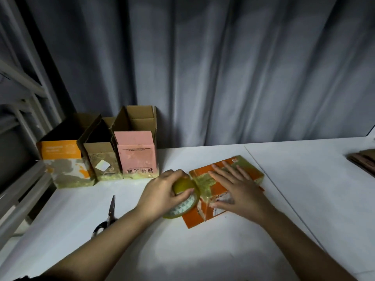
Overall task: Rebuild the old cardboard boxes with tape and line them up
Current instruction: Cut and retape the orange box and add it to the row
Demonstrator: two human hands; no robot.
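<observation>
Tape roll [183, 196]: gripped in the left hand [160, 194], fingers and thumb curled round it, held hard against the left edge of the orange box [225, 187], apparently to run a strip over the seam.
Right hand [236, 186]: spread flat, fingers straight, pressing on top of the orange box; likely pinning the flaps down and steadying the box against the pull of the tape.
Orange box: lying on the white table [203, 250], centre-right, bottom side up by the look of it, already crossed by yellowish tape strips; well apart from the finished row.
Finished row: three boxes upright and open-topped at the table's far left, touching side by side against the curtain [223, 67]: orange-banded box [65, 163], plain brown box [101, 161], pink-fronted box [137, 155]; bases wrapped in yellowish tape, probably lined up as done.
Scissors [108, 214]: one pair, lying closed near the left forearm, within reach for cutting the strip.
Flat cardboard [363, 159]: dark stack at the right edge, number of pieces impossible to tell; possibly boxes still to rebuild.
Count: four boxes in all, one tape roll, one pair of scissors.
Stage, as judged: fourth box mid-taping, not yet stood up or joined to the row.
</observation>
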